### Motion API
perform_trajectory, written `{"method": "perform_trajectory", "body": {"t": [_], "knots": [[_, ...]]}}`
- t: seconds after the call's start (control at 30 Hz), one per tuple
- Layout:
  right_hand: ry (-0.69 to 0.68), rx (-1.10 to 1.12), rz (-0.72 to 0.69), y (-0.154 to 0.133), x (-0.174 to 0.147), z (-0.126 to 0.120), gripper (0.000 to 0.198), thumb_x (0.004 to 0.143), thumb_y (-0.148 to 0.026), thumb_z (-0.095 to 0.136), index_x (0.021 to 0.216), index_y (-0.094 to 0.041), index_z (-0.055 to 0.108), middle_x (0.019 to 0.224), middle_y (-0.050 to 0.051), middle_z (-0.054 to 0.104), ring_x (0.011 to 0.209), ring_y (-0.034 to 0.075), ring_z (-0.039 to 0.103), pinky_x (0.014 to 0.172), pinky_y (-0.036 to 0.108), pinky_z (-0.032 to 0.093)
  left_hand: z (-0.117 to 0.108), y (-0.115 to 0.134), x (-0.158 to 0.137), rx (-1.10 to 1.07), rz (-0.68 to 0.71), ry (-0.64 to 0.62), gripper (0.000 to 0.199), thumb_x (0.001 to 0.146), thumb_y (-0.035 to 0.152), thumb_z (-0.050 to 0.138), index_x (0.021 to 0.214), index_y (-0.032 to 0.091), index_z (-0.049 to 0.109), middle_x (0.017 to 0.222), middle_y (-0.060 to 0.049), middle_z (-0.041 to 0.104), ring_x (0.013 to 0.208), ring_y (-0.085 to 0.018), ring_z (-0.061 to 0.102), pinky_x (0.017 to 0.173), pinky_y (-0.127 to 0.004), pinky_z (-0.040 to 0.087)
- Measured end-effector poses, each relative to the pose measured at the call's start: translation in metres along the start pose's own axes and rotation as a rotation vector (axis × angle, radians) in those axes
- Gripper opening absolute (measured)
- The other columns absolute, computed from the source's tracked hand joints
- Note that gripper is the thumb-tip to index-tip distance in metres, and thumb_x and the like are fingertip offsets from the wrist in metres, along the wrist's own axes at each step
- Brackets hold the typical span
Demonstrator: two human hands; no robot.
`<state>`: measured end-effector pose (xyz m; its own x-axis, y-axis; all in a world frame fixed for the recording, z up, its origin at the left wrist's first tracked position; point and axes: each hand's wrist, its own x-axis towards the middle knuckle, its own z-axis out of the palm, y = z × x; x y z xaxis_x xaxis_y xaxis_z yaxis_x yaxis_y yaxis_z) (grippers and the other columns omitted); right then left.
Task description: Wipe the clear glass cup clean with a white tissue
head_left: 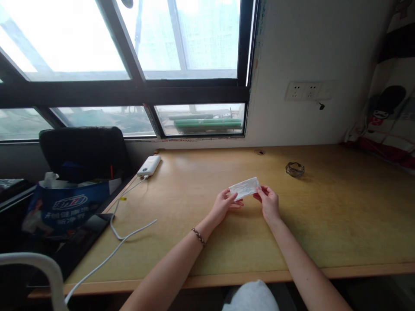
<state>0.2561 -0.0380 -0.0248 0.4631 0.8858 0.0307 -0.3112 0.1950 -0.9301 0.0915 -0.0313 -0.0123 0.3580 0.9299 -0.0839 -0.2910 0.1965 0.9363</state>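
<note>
A small white flat packet [244, 187] is held just above the wooden desk [340, 216] near its middle. My left hand [223, 204] pinches the packet's left end with thumb and fingers. My right hand [268, 201] pinches its right end. The packet lies roughly level between the two hands. A beaded bracelet [198, 236] circles my left wrist.
A white power bank [149, 166] lies at the desk's back left, with a white cable [121, 235] trailing to the front edge. A glass ashtray [295, 169] sits at the right rear. A blue bag [65, 206] and black chair [82, 149] stand left. Window and wall sockets [308, 90] are behind.
</note>
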Motion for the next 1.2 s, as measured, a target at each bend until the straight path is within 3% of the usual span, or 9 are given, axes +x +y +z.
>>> {"method": "perform_trajectory", "body": {"t": [0.17,0.4,0.57,0.67,0.8,0.9,1.2], "knots": [[-0.071,0.026,0.044,-0.001,-0.006,0.006,0.029,0.058,-0.034,0.069,0.078,-0.016,0.058,0.072,0.0,0.063,0.057,0.01,0.058,0.057,0.024,0.05,0.005,0.002,-0.004,0.058,0.005,-0.017,0.05,0.059,0.034,0.069,0.099,0.011,0.05,0.073,-0.008,0.064,0.062,-0.015,0.062,0.061,-0.028,0.051],[-0.127,0.035,0.075,0.0,-0.01,0.011,0.028,0.059,-0.032,0.069,0.079,-0.016,0.058,0.072,0.001,0.063,0.057,0.01,0.058,0.057,0.022,0.049,0.003,0.008,-0.005,-0.028,0.002,-0.018,0.048,0.065,0.039,0.063,0.102,0.012,0.05,0.087,-0.013,0.064,0.067,-0.018,0.063,0.061,-0.029,0.051],[-0.063,0.054,0.053,-0.003,-0.009,0.01,0.028,0.057,-0.033,0.07,0.074,-0.016,0.057,0.066,-0.001,0.061,0.055,0.009,0.056,0.054,0.022,0.049,0.001,0.002,-0.003,-0.006,-0.006,0.049,0.041,0.061,0.038,0.067,0.086,0.007,0.058,0.071,-0.011,0.065,0.062,-0.017,0.063,0.065,-0.031,0.051],[-0.04,0.106,0.079,-0.005,-0.01,0.011,0.028,0.056,-0.033,0.071,0.074,-0.017,0.057,0.066,-0.001,0.061,0.053,0.009,0.056,0.052,0.02,0.048,0.0,0.0,-0.004,0.011,-0.003,0.049,0.041,0.06,0.038,0.067,0.086,0.008,0.059,0.074,-0.012,0.066,0.062,-0.018,0.063,0.062,-0.029,0.05],[-0.208,0.097,0.181,-0.005,-0.02,0.018,0.028,0.055,-0.029,0.071,0.078,-0.016,0.061,0.073,0.001,0.064,0.058,0.011,0.057,0.054,0.022,0.048,0.002,0.003,-0.006,0.004,0.036,0.013,0.041,0.06,0.036,0.067,0.09,0.01,0.059,0.084,-0.012,0.066,0.067,-0.018,0.063,0.064,-0.029,0.049],[-0.303,0.063,0.175,-0.002,-0.027,0.022,0.026,0.053,-0.026,0.072,0.075,-0.015,0.063,0.071,0.002,0.065,0.062,0.014,0.058,0.056,0.025,0.047,0.003,0.003,-0.007,0.025,0.052,0.005,0.038,0.06,0.035,0.067,0.087,0.01,0.061,0.08,-0.011,0.066,0.068,-0.018,0.063,0.066,-0.028,0.048],[-0.118,0.079,0.176,0.002,-0.014,0.015,0.021,0.054,-0.027,0.072,0.069,-0.015,0.062,0.058,-0.002,0.06,0.046,0.006,0.051,0.046,0.018,0.044,-0.001,-0.002,-0.003,0.037,0.042,0.034,0.037,0.061,0.037,0.066,0.085,0.009,0.06,0.065,-0.007,0.063,0.056,-0.013,0.059,0.057,-0.025,0.047]]}}
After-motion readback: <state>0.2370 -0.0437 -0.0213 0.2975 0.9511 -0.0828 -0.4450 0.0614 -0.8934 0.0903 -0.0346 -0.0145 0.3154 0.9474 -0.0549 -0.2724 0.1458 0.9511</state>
